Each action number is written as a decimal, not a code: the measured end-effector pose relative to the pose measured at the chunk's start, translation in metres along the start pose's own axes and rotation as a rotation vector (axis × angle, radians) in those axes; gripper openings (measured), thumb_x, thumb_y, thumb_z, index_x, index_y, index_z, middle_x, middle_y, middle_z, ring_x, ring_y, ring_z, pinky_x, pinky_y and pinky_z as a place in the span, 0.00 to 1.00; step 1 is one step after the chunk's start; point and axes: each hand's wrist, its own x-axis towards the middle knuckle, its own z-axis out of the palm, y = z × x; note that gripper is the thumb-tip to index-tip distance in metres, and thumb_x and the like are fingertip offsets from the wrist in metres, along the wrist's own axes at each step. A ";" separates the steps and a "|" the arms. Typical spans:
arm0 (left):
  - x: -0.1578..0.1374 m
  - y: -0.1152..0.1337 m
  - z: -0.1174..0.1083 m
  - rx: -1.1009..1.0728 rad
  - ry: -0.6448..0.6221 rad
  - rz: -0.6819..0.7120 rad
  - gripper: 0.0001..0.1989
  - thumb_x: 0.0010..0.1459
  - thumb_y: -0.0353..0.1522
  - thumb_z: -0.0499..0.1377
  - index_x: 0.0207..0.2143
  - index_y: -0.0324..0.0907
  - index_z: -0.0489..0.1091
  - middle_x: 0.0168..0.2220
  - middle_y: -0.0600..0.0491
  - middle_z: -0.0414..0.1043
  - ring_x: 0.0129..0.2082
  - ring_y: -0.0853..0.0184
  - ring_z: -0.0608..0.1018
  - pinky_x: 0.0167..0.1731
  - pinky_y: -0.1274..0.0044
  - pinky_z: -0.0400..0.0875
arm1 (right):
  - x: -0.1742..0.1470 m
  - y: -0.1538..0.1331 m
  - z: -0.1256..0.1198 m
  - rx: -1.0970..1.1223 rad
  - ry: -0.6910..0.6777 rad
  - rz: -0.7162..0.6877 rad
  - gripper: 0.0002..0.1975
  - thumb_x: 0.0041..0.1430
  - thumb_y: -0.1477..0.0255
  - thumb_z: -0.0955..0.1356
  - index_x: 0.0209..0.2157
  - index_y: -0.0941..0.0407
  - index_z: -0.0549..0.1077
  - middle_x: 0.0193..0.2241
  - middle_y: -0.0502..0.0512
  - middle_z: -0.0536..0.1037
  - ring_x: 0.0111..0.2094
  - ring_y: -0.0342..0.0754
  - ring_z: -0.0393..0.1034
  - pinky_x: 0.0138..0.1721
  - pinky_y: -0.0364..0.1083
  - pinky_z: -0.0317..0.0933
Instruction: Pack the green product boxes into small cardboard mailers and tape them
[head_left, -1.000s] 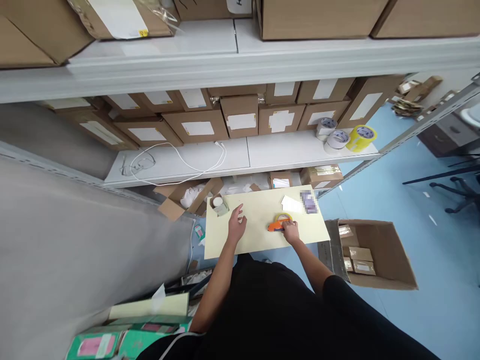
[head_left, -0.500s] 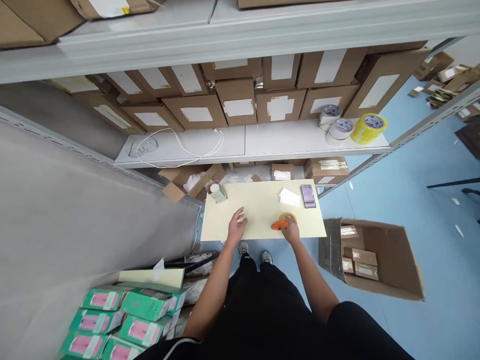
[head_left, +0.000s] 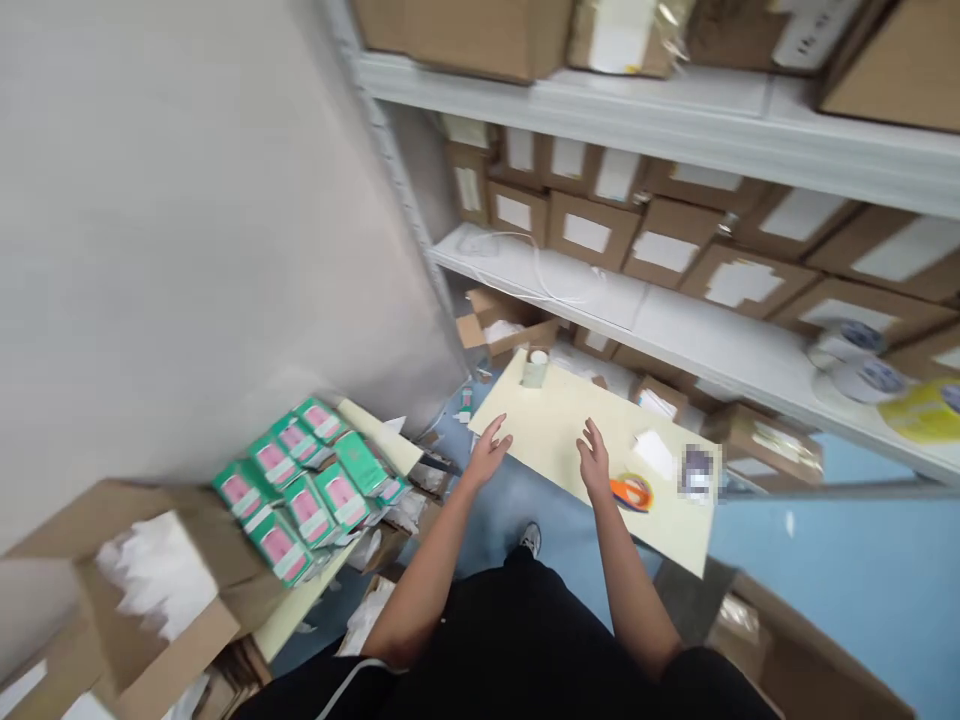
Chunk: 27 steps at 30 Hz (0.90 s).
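Both hands are held over the near edge of a pale yellow table board (head_left: 570, 420). My left hand (head_left: 489, 453) has its fingers apart and holds nothing. Empty too, with fingers stretched, my right hand (head_left: 593, 455) is beside an orange tape dispenser (head_left: 630, 494) with yellow tape. White paper slips (head_left: 655, 453) lie to the right of the dispenser, and a blurred-out purplish item (head_left: 697, 474) sits by the right end. A small pale green carton (head_left: 535, 369) with a white round top stands at the board's far left corner.
Green and pink boxes (head_left: 306, 498) are stacked at the left, beside an open carton (head_left: 206, 630) with white filling. Shelves (head_left: 600, 300) with cardboard boxes stand ahead. Tape rolls (head_left: 926, 410) rest on the right of the shelf. A large open carton (head_left: 810, 650) is at lower right.
My right hand has let go of the tape dispenser, which stays on the board. The view has turned left, so the stacked green boxes show more fully.
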 end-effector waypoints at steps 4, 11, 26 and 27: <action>-0.038 -0.004 -0.069 -0.154 0.163 0.018 0.35 0.63 0.47 0.63 0.69 0.46 0.65 0.73 0.44 0.58 0.74 0.51 0.60 0.70 0.60 0.58 | -0.011 -0.030 0.074 0.065 -0.140 -0.075 0.35 0.62 0.58 0.67 0.69 0.51 0.66 0.70 0.62 0.66 0.68 0.61 0.64 0.64 0.61 0.62; -0.148 -0.017 -0.198 -0.327 0.484 0.043 0.34 0.63 0.45 0.63 0.69 0.48 0.65 0.74 0.47 0.58 0.75 0.51 0.57 0.70 0.61 0.59 | -0.104 -0.076 0.222 0.083 -0.513 -0.135 0.36 0.60 0.55 0.69 0.67 0.52 0.68 0.68 0.62 0.68 0.67 0.61 0.65 0.67 0.61 0.60; -0.419 -0.097 -0.389 -0.354 1.063 0.045 0.33 0.64 0.43 0.62 0.69 0.47 0.64 0.73 0.44 0.59 0.74 0.52 0.60 0.70 0.61 0.58 | -0.364 -0.102 0.450 0.016 -1.146 -0.210 0.37 0.62 0.53 0.68 0.70 0.49 0.65 0.71 0.59 0.64 0.68 0.61 0.65 0.66 0.61 0.62; -0.433 -0.099 -0.396 -0.354 1.107 0.033 0.33 0.65 0.43 0.62 0.69 0.47 0.64 0.73 0.44 0.59 0.74 0.52 0.61 0.70 0.61 0.58 | -0.376 -0.103 0.460 0.013 -1.181 -0.219 0.37 0.63 0.53 0.68 0.70 0.49 0.65 0.71 0.58 0.64 0.68 0.61 0.65 0.67 0.61 0.61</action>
